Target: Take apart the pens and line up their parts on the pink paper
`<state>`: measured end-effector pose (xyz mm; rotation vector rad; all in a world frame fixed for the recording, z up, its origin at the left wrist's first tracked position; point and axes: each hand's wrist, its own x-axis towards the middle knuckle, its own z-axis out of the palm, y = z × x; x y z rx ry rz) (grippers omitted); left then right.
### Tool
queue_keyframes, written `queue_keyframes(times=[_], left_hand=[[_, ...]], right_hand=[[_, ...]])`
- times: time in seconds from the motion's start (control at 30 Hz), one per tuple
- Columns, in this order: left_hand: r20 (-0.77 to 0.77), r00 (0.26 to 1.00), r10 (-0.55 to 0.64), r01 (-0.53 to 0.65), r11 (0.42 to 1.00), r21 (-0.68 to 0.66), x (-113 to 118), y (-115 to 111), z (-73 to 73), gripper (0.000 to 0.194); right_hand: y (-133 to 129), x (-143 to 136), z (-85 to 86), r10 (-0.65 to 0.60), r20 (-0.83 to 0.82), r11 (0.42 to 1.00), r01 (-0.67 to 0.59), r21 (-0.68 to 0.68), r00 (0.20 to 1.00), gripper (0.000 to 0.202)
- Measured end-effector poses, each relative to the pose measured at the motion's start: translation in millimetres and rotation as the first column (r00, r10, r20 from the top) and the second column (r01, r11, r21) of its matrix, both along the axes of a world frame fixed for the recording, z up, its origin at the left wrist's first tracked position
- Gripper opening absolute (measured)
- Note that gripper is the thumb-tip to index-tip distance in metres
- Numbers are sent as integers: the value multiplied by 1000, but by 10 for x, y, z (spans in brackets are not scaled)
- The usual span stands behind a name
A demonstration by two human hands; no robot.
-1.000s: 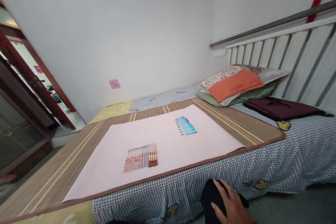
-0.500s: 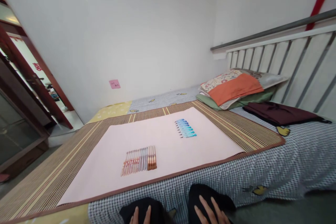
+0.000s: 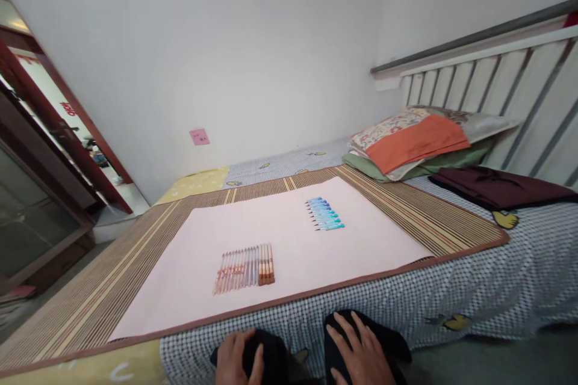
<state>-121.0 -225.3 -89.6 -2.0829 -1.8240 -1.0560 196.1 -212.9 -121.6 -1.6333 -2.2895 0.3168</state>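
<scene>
Remotely, I'm watching the left hand [image 3: 238,360] and right hand [image 3: 359,352] resting on black-clad knees [image 3: 274,354], each grip released and holding nothing. Closely rowed pens [image 3: 246,269] are lying near me on the pink sheet [image 3: 291,249]; blue pencils [image 3: 325,215] are lying farther off, rightward.

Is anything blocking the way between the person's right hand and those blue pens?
Nothing visible stands in the way: from the right hand, resting on a black-clad knee, to the blue pens lie only the checked bedcover, the striped mat and the pale pink sheet.
</scene>
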Motion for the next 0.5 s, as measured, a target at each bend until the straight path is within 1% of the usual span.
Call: queue_keyframes(times=[0.07,0.1,0.17,0.23,0.3,0.4,0.5], left_hand=[[62,998,16,-13,999,-41,56,150,231,24],[85,996,22,-18,999,-49,108,224,324,22],[81,997,-15,21,997,-68,230,370,450,18],[35,999,-32,34,998,-50,340,517,507,17],[-31,999,-20,20,1000,-14,415,670,532,17],[-127,992,-9,13,999,31,473,895,558,17],[-190,982,1,8,999,46,504,1070,555,16]], right_hand=[[-3,-35,87,-4,-15,999,4,-46,1000,66],[-9,-43,117,-3,-24,998,1,-66,1000,65],[-26,-35,157,-3,-43,995,-1,-103,999,64],[-45,-6,181,-12,-61,991,4,-132,998,63],[-58,28,201,-23,-80,990,12,-139,997,63],[-52,52,227,-32,-99,989,17,-147,995,63],[-13,37,239,-42,-102,983,22,-183,994,64]])
